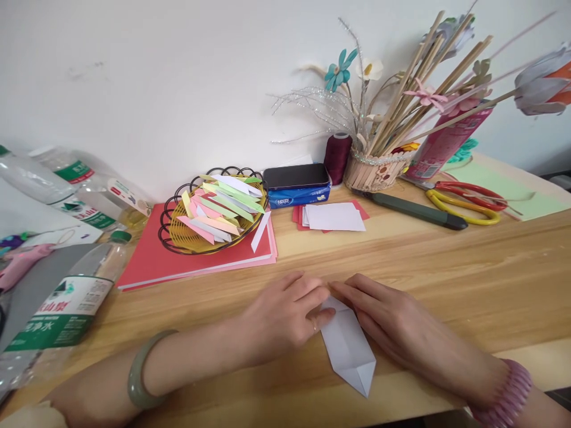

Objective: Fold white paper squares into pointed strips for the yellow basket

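Both hands rest on a white folded paper piece (350, 351) lying flat near the front edge of the wooden table (468, 279), roughly at its middle. The left hand (285, 315) lies palm down with fingers pressed on the upper left part of the paper; it grips nothing, only holds the sheet flat. The right hand (392, 324) lies likewise on the upper right part, fingertips meeting the left hand's at the paper's far end; neither hand is clenched. The paper's pointed lower end projects toward the front edge, uncovered. Behind the hands, toward the back edge, stand a wire basket (173, 235) of folded coloured strips on a stack of red sheets (147, 261), a tissue pack (297, 196) with a dark phone (295, 176) on top, small red and white cards (334, 217), a spool of dark thread (338, 156), and a holder of sticks and paper flowers (379, 169). A utility knife (419, 211) and scissors (468, 199) lie toward the back right corner. Plastic bottles (62, 309) lie at the left edge. Risks, as judged: uneven pressure from the two hands could let the sheet slip on the smooth wood and set a crooked crease; the free point, near the front edge, could catch a wrist and bend. The bottle nearest the left forearm could roll if nudged.
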`<act>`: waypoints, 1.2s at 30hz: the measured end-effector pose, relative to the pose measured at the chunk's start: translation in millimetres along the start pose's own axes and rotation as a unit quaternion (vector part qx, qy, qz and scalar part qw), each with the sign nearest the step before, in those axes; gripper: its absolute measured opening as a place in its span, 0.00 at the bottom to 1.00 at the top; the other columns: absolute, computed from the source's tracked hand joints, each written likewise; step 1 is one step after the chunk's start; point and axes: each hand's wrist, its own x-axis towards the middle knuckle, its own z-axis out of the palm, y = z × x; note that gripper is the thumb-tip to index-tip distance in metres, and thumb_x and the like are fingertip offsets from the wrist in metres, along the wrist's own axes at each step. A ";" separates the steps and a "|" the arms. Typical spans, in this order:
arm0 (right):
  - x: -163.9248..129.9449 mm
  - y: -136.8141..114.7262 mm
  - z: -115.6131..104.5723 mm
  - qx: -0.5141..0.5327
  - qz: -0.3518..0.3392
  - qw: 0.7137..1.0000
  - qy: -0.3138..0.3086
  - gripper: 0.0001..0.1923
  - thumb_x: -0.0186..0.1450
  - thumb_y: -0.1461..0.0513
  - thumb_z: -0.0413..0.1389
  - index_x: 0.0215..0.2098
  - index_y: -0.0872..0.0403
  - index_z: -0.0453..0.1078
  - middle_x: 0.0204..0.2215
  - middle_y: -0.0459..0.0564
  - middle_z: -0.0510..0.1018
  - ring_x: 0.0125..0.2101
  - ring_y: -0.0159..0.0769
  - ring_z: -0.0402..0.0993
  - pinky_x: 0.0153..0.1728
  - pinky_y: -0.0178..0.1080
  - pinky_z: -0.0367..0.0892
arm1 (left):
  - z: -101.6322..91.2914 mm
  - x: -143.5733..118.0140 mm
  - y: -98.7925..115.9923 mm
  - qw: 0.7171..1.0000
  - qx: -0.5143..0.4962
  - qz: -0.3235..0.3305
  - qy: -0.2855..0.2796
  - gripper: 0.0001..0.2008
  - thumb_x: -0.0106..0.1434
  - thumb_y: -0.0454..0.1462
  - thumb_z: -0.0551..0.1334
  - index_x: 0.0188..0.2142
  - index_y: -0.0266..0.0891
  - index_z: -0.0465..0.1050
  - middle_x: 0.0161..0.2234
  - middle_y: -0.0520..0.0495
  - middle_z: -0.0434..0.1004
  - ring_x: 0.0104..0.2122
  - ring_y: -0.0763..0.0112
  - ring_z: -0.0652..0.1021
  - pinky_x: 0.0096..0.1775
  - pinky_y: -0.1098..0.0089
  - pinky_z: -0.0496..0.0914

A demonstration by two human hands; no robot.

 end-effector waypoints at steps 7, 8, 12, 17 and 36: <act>-12.2 5.8 1.4 -0.058 -0.035 0.998 -0.002 0.15 0.66 0.67 0.46 0.49 0.53 0.65 0.37 0.52 0.70 0.36 0.36 0.69 0.36 0.40 0.69 | -9.7 -1.0 -4.6 0.997 0.012 0.050 -0.058 0.11 0.67 0.32 0.52 0.42 0.37 0.72 0.45 0.46 0.74 0.52 0.60 0.68 0.51 0.55 0.64; -12.5 5.9 1.3 -0.070 -0.051 0.996 -0.001 0.14 0.66 0.67 0.46 0.48 0.54 0.66 0.38 0.53 0.71 0.37 0.36 0.68 0.37 0.41 0.68 | -10.1 -1.4 -4.3 0.997 0.015 0.055 -0.060 0.11 0.67 0.32 0.51 0.43 0.36 0.71 0.46 0.45 0.74 0.53 0.59 0.67 0.51 0.54 0.64; -15.5 4.4 -3.1 -0.119 -0.095 0.988 0.003 0.15 0.66 0.67 0.44 0.48 0.57 0.66 0.38 0.55 0.72 0.36 0.38 0.68 0.35 0.42 0.68 | -10.3 -2.4 -1.4 0.996 0.026 0.062 -0.058 0.11 0.66 0.31 0.52 0.44 0.34 0.71 0.45 0.43 0.75 0.54 0.55 0.67 0.51 0.52 0.64; -31.2 3.4 -10.0 -0.108 -0.082 0.991 -0.001 0.14 0.66 0.67 0.44 0.47 0.55 0.65 0.38 0.53 0.72 0.38 0.38 0.68 0.37 0.42 0.68 | -9.0 -3.3 -4.5 0.997 0.001 0.053 -0.049 0.12 0.67 0.31 0.50 0.42 0.35 0.72 0.47 0.45 0.74 0.54 0.56 0.67 0.52 0.50 0.62; -13.5 -7.4 1.2 -0.242 -0.087 0.960 0.106 0.14 0.67 0.68 0.41 0.38 0.61 0.68 0.29 0.54 0.74 0.31 0.41 0.69 0.29 0.43 0.66 | -13.1 1.0 6.3 0.999 -0.033 -0.018 0.026 0.09 0.62 0.38 0.58 0.37 0.32 0.72 0.26 0.47 0.75 0.34 0.64 0.74 0.34 0.65 0.70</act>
